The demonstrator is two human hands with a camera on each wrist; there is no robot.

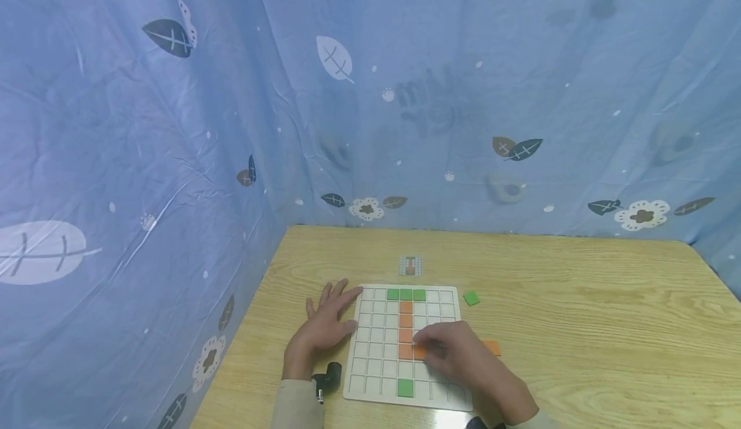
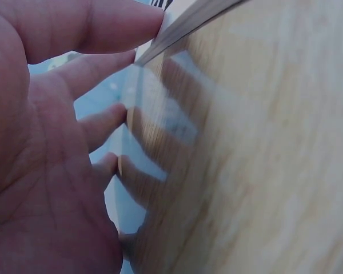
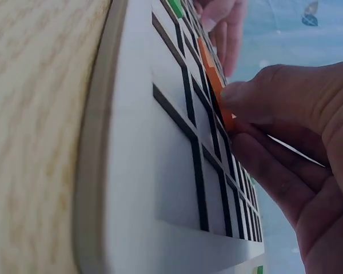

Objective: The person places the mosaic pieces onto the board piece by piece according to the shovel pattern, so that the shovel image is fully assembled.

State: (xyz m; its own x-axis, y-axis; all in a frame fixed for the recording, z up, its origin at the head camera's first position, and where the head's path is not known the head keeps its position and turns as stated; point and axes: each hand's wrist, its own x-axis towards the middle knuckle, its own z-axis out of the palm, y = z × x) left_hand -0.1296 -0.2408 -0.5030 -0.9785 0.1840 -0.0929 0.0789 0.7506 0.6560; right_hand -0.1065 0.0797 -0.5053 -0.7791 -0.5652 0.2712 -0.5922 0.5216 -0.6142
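With the right hand (image 1: 454,352) pinching an orange square tile (image 1: 420,352) at its fingertips, press it down level beneath them, squared to the grid lines (image 3: 199,182), and let the left hand (image 1: 325,327), fingers spread apart, steady the white grid board (image 1: 362,350) just to its right

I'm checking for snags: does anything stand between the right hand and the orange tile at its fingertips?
Nothing visible does. The right hand's fingers touch the orange tile directly, on the board. The left hand is at the board's left edge, out of the way.
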